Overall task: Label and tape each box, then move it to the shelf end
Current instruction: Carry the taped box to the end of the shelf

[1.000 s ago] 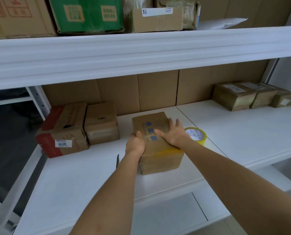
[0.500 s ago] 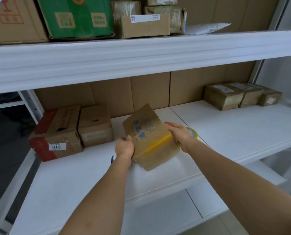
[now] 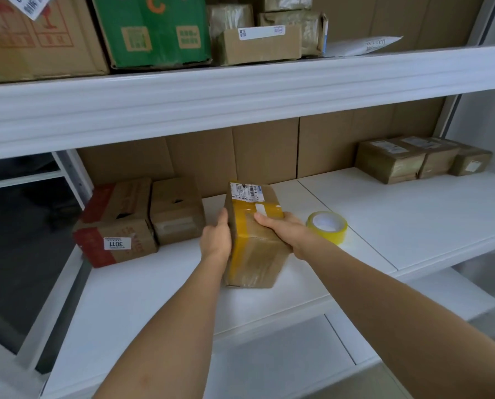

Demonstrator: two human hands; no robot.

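Box (image 3: pixel 257 249) between your fingers: brown cardboard, a yellow tape band running under your right fingertips (image 3: pixel 265 218), a white label with black print beyond them.
Tape roll (image 3: pixel 327 226) just right of your right hand (image 3: pixel 286 234): translucent yellow, white core.
Box (image 3: pixel 116 226) well left of your left hand (image 3: pixel 216 240): brown with red edges, a white tag with black digits.
Shelf (image 3: pixel 413 214) under your hands: plain white.
Carton (image 3: pixel 154 30) above your fingers: green, tan panels.

Parcel storeroom: white metal shelving (image 3: pixel 240 90) stacked with taped cardboard boxes (image 3: pixel 390 161), shipping-label parcel (image 3: pixel 254 243), numbered box "3011" (image 3: pixel 116 240), packing tape roll (image 3: pixel 327 227).
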